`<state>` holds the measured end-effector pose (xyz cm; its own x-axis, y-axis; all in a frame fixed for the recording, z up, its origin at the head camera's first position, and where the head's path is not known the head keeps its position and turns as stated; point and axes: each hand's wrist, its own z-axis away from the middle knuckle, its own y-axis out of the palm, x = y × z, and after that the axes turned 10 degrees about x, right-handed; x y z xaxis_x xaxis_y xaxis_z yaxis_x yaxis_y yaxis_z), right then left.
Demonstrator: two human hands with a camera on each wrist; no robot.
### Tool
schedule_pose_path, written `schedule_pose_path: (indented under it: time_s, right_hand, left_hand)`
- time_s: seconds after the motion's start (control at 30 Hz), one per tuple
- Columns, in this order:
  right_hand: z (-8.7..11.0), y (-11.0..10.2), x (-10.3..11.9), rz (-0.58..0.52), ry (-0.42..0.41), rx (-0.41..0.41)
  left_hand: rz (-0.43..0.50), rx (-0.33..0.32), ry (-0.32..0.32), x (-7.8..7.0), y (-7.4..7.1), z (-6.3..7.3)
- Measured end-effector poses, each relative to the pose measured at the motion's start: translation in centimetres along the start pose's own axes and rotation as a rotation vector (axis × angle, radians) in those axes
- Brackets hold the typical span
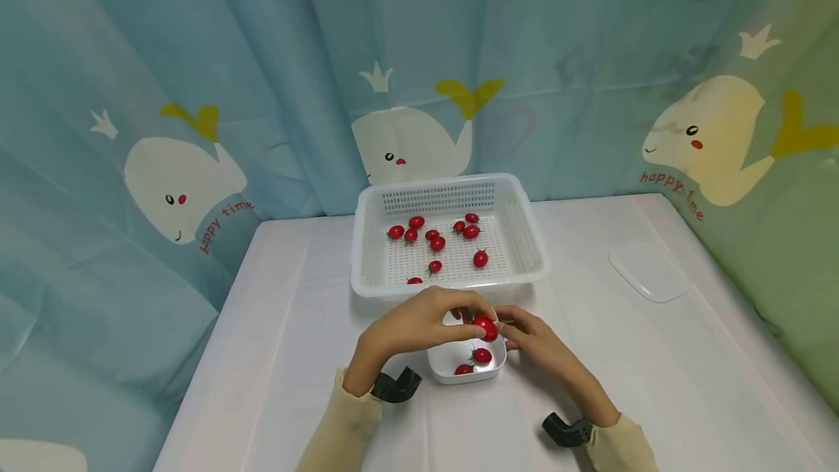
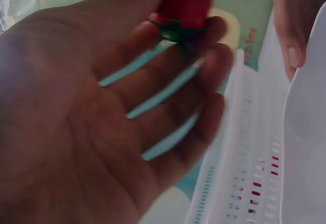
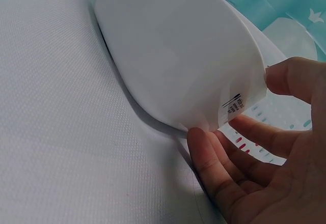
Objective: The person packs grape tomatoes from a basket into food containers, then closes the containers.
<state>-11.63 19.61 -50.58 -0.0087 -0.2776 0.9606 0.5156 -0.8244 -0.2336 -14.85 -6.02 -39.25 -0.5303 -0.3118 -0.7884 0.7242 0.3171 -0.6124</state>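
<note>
My left hand pinches a red cherry tomato between thumb and fingertips, above a small white container. In the left wrist view, the tomato shows a green stem end, and the other fingers spread loosely. My right hand holds the container by its right side. The right wrist view has the thumb at the rim and fingers against the container wall, near a small printed label. Inside the container lie a cherry tomato and another tomato close to the front wall.
A white perforated basket stands just behind the container, with several cherry tomatoes scattered in it. A translucent lid lies on the white tabletop to the right. Behind the table hangs a blue whale-print curtain.
</note>
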Motion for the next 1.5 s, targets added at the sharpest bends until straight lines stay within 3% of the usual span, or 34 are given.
schedule_pose_path:
  time_s: [0.1, 0.27, 0.87, 1.23, 1.5]
  right_hand:
    - [0.0, 0.0, 0.0, -0.011, -0.002, -0.002]
    - [0.1, 0.1, 0.0, -0.02, -0.007, 0.001]
    - [0.1, 0.1, 0.0, -0.039, -0.022, 0.01]
    - [0.1, 0.1, 0.0, -0.034, -0.029, 0.011]
    - [0.1, 0.1, 0.2, -0.042, -0.019, 0.003]
  left_hand:
    - [-0.025, 0.071, -0.052, 0.2, 0.1, -0.2]
    - [-0.077, 0.145, -0.076, 0.9, 0.9, -0.9]
    - [-0.324, 0.143, -0.259, 2.3, 3.2, -2.9]
    - [-0.278, 0.13, -0.362, 2.9, 3.4, -3.0]
    - [-0.219, 0.14, -0.359, 3.8, 3.5, -3.2]
